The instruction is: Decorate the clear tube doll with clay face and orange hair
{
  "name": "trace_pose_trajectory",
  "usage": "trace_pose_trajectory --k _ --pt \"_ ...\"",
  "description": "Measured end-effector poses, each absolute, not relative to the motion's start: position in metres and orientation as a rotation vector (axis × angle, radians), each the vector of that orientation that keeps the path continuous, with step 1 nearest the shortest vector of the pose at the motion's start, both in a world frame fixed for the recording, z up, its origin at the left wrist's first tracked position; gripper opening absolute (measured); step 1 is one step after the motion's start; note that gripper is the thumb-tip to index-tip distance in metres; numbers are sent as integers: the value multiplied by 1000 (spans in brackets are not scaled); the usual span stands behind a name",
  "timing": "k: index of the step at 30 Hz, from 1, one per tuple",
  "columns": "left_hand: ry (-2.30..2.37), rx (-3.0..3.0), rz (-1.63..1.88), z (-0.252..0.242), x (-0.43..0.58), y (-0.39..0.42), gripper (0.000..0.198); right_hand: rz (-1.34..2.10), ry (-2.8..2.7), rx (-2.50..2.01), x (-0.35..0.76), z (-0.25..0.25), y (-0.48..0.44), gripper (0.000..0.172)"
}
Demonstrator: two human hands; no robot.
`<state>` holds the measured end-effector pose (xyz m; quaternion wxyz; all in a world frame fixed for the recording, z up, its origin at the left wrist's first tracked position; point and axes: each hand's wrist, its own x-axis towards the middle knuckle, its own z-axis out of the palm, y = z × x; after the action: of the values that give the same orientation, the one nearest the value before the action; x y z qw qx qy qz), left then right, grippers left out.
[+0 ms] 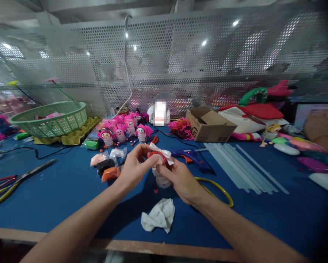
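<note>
In the middle of the bench, my left hand (138, 165) and my right hand (183, 179) are closed around a small doll (163, 181). The doll has a see-through ringed body, a red and pink head and a white bow (163, 151) on top. Both thumbs press on its pale round face, which they partly cover. Just beyond my right hand lies a blue glue gun (193, 156) with an orange trigger. Near my left wrist are small wrapped lumps of orange (111, 174), black and peach material. A crumpled white tissue (160, 216) lies in front of the doll.
Several pink-haired dolls (120, 132) stand behind my hands. Translucent glue sticks (235, 168) lie to the right, near a cardboard box (212, 128). Left are a green basket (50, 124) and yellow-and-red-handled pliers (20, 179). A yellow loop (224, 191) shows beside my right forearm.
</note>
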<state>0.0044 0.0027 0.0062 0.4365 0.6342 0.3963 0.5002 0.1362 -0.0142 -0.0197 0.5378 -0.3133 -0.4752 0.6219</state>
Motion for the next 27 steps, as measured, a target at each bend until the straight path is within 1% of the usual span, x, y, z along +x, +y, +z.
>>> trace_pose_trajectory --k 9,15,22,27 --pt "979 1535 1244 9 5 1 20 1477 -1186 -752 136 -19 -14 30" --pt "894 1461 1262 10 5 0 21 1466 -1148 -749 134 -17 -16 28" --pt "945 1612 1172 10 3 1 23 1389 -1229 -799 138 -23 -16 34" --pt "960 1562 1178 9 3 1 22 1388 -1274 -800 137 -23 -17 31"
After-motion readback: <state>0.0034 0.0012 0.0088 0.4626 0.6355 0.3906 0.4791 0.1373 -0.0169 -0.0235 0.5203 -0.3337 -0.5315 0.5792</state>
